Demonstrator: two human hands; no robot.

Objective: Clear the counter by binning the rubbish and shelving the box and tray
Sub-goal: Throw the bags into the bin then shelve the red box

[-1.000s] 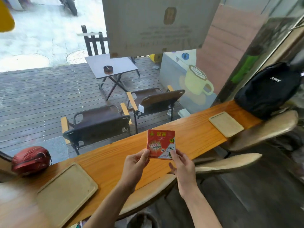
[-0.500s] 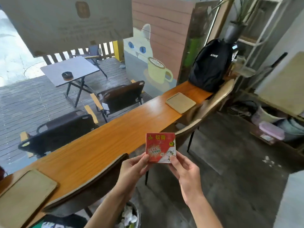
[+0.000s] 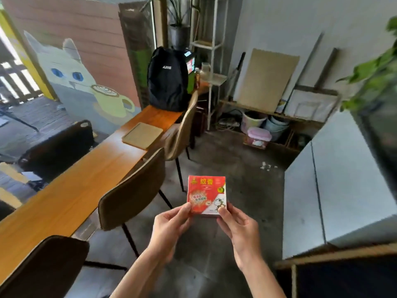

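Beyond the hands, buckets (image 3: 253, 121) are seen under a low shelf (image 3: 277, 114); contents cannot be told. Bare floor (image 3: 236, 168) is seen ahead, edged by chairs (image 3: 133, 190) and counter (image 3: 71, 190) to the left and a cabinet (image 3: 343, 190) to the right. A tray (image 3: 142, 135) is seen on the counter, far left. The box (image 3: 206, 195), red with white corner and print, is pinched at its lower corners by left hand (image 3: 171, 226) and right hand (image 3: 238, 226), over the floor.
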